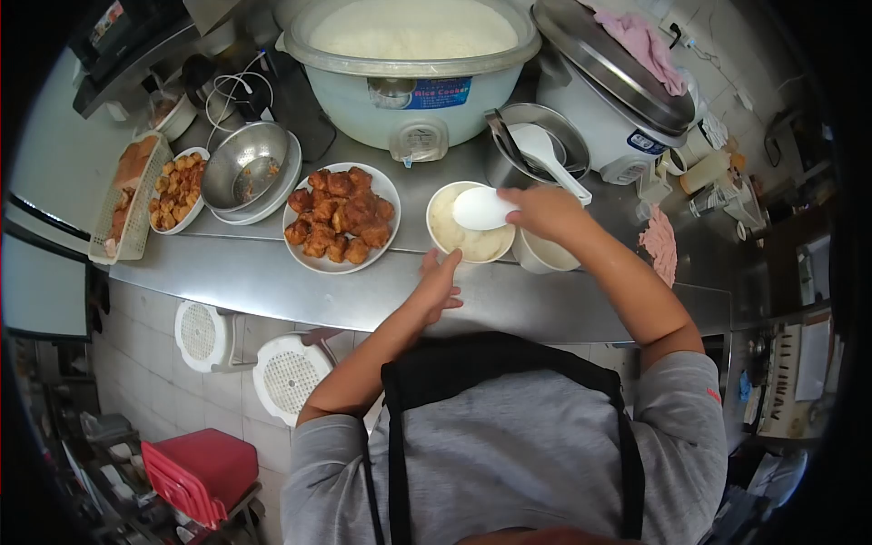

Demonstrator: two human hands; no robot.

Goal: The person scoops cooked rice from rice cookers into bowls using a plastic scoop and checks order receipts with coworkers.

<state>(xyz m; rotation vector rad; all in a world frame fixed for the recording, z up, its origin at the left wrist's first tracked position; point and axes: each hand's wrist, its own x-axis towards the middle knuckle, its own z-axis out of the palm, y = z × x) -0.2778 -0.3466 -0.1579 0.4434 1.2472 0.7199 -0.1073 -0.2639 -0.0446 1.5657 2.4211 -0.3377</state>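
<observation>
A white paper bowl [436, 238] of cooked rice [472, 243] stands near the counter's front edge. My right hand [543, 213] is closed on a white rice paddle [481, 210], its flat blade lying over the rice. At the bowl's near side is my left hand [438, 289], fingers apart and holding nothing; its fingertips are close to the bowl's wall, and I cannot tell whether they touch. Beneath my right hand stands a second pale bowl [543, 257], partly covered by the forearm. Left of the rice bowl sits a white plate [391, 193] heaped with browned fried chicken pieces [338, 216].
A large rice cooker [354, 104] full of rice stands behind. Beside it, a steel pot [509, 168] holds utensils, including another white paddle [543, 156]. A lidded cooker [586, 118] is at right; a steel colander [241, 173] and a basket [132, 195] at left.
</observation>
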